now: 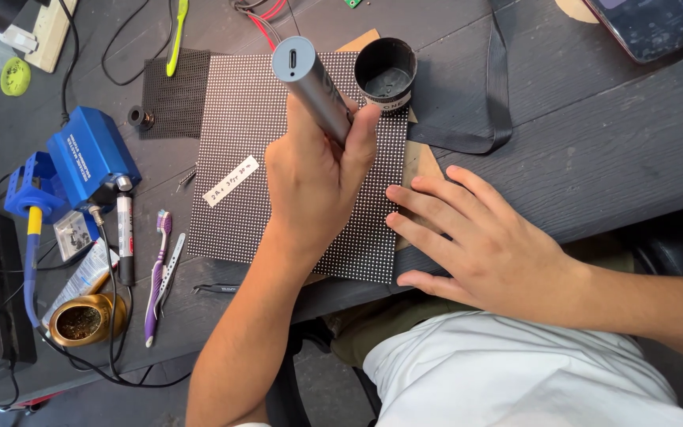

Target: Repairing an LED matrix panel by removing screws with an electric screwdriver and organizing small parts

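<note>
My left hand (314, 186) is closed around a grey cylindrical pen-shaped tool (310, 83). The tool's port end points up toward the camera, and its tip is hidden under my hand, over a black dotted LED matrix panel (239, 119). My right hand (488, 245) lies flat and open, fingertips on the panel's right edge and on the brown card (424, 162) beneath it. A white paper label (231, 181) is stuck on the panel left of my left hand.
An open black round cup (386, 73) stands at the panel's top right, beside a black strap (499, 95). To the left are a blue soldering station (88, 162), a brass tip cleaner (84, 320), a purple toothbrush (156, 277), tweezers (215, 289) and a smaller mesh panel (174, 95).
</note>
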